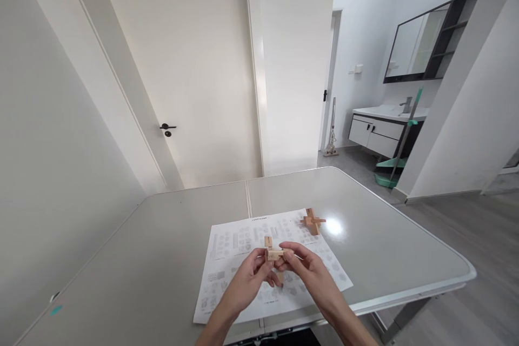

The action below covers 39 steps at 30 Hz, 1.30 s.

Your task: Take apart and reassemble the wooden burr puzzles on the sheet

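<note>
Above a printed instruction sheet, my left hand and my right hand meet around a light wooden puzzle piece. Fingers of both hands pinch its ends, so those ends are partly hidden. A wooden block stands up just behind the held piece; I cannot tell whether the two are joined. Below the fingers, part of another wooden piece shows. At the sheet's far right corner sits a darker, cross-shaped wooden puzzle, apart from both hands.
The grey table has a seam down its middle and a metal-trimmed edge. Beyond it is a white door with a black handle. To the right stand a sink cabinet, a mop and a green dustpan.
</note>
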Available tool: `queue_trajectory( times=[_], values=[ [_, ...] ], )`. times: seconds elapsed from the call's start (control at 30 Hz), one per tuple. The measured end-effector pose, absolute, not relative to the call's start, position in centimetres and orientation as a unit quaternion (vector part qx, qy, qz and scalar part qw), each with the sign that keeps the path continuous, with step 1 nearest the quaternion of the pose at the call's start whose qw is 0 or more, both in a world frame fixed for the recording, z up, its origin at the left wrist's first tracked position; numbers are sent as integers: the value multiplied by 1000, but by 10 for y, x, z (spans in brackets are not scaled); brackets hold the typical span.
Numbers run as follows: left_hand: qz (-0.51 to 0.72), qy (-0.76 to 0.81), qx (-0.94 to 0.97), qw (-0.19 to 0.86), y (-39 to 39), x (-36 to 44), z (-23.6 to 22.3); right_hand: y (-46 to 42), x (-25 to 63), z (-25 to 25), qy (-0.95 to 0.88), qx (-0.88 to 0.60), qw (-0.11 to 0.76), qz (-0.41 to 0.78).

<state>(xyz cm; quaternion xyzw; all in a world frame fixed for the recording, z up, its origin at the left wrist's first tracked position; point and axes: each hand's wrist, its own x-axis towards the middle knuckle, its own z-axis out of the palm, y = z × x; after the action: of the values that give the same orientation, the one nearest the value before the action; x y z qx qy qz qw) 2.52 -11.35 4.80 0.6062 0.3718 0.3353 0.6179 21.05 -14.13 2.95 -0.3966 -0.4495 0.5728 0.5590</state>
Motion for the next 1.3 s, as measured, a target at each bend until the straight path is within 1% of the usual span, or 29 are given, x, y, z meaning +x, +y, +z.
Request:
queue_trajectory(
  times=[0.1,0.17,0.5,0.73,0.93,1.1,1.3],
  values=[
    [329,361,629,605,-110,28,46,-138,208,25,-442,-440,585,518],
    [324,360,639,598,-110,30,47,-137,207,23,-432,-457,590,506],
    [341,368,650,571,-111,39,56,-138,212,29,-434,-429,590,529],
    [361,360,643,571,-109,38,51,-138,209,18,-455,-432,607,488],
    [356,387,644,556,-111,36,56,-140,207,22,-469,-440,608,466],
    [352,381,634,574,-115,39,62,-142,206,22,-460,-418,602,501],
    [379,396,595,588,-115,46,61,-144,202,21,-472,-431,617,459]
  ],
)
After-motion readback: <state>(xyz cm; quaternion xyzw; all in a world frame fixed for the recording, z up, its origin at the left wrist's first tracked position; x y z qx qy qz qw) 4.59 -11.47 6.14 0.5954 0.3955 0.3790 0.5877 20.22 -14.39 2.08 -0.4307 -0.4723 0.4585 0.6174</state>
